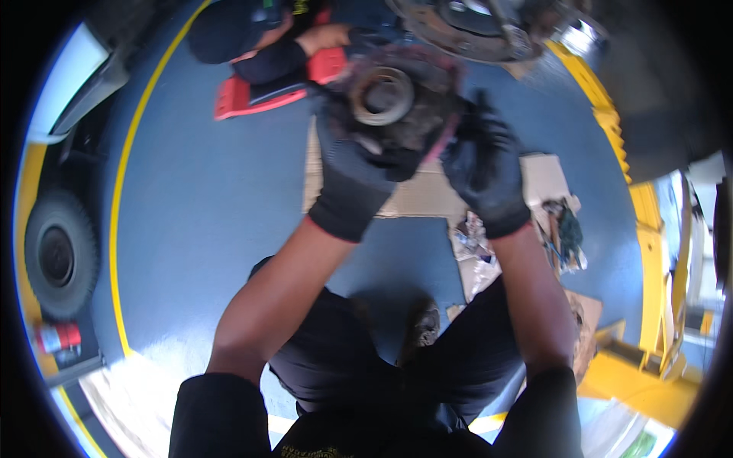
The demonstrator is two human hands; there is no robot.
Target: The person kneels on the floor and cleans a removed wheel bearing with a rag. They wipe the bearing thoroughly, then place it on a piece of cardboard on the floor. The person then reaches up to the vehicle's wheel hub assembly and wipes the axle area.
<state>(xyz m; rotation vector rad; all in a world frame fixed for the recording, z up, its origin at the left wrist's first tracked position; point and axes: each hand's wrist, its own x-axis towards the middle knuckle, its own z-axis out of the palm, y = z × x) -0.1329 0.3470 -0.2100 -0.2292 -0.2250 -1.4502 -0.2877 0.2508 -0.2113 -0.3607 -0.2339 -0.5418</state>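
Observation:
My left hand (357, 164), in a black glove with a red cuff edge, grips a dark, greasy metal part with a round ring (382, 97) standing out from its face. Reddish colour shows along the part's edge; motion blur hides whether this is cloth or paint. At the part's right side is my right hand (485, 172), gloved alike. Its fingers point up and away from me, smeared by motion, and whether they touch or hold the part cannot be made out. Both forearms reach forward over my bent knees.
Cardboard (416, 195) lies on the blue floor, with a pile of dirty tools and scraps (563, 229) at right. Another person's arm (324, 38) is by a red creeper board (229, 99). A large metal assembly (473, 34) is ahead; yellow steelwork (649, 252) stands right.

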